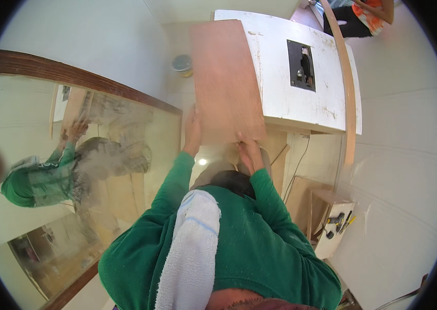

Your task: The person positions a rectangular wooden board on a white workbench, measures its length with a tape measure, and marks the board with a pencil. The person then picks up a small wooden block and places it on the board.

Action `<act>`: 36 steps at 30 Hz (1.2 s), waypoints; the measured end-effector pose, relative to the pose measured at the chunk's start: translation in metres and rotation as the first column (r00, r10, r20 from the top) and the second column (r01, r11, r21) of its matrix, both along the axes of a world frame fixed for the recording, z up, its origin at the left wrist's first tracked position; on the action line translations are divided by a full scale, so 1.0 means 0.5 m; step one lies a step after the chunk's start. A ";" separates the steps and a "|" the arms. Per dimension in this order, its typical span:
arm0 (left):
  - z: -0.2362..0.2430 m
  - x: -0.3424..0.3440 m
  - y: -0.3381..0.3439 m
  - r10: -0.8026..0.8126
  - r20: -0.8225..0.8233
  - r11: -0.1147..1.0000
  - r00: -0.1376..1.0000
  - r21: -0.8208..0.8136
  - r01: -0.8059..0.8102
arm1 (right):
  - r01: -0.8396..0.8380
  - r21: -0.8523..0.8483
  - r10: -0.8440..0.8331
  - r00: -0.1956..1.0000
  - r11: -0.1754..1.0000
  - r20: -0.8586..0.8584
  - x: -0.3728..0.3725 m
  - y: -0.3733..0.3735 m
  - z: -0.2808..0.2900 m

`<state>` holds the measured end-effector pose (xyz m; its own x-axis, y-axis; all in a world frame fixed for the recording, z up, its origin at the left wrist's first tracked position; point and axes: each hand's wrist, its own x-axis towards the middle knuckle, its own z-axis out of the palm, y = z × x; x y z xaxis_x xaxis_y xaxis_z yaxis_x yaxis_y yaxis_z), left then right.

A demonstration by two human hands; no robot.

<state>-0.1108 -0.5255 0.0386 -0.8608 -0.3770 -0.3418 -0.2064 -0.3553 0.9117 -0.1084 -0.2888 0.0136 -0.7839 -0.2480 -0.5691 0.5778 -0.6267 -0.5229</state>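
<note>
The left hand [192, 132] grips the left near edge of a reddish-brown plywood board [226, 77], fingers laid up along its side, and the right hand [249, 152] is clamped on the board's near right corner, fingers curled over the edge; both grips are closed on the wood. The board is flat, smooth and rectangular, stretching away from the hands, its far part lying on a white surface [285, 67] whose paint is scuffed and chipped, its near end overhanging toward the person. A dark rectangular slot [301, 64] sits in that surface just right of the board, apart from it. A long thin wooden strip [346, 88] curves along the surface's right edge. Both forearms wear green sleeves, and a white terry towel [192, 248] hangs over the left shoulder. To the left a large wood-framed mirror [73, 170], dusty and smeared, leans by the wall. A small round tin [181, 63] sits on the floor beyond the board's left edge.
</note>
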 end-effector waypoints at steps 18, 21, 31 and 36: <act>-0.043 0.102 0.002 -0.272 0.078 0.921 0.959 -0.267 0.282 | 0.378 0.915 0.413 0.818 0.139 -0.400 0.017 0.138 -0.042; -0.042 0.127 0.017 -0.307 0.121 0.880 0.944 -0.341 0.330 | 0.426 0.829 0.363 0.755 0.362 -0.547 0.007 0.142 -0.073; -0.066 0.133 0.042 -0.227 0.000 0.889 0.974 -0.409 0.208 | 0.209 0.932 0.582 0.734 0.297 -0.350 -0.034 0.172 -0.018; -0.040 0.155 0.059 -0.182 0.097 0.787 0.979 -0.582 0.204 | 0.374 0.883 0.631 0.620 0.285 -0.466 -0.045 0.178 -0.044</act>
<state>-0.0334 -0.4961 0.0188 -0.9293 -0.3419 -0.1400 -0.2475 0.2948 0.9230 -0.1307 -0.1997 -0.0085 -0.9714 -0.1545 0.1806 -0.2367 0.5633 -0.7916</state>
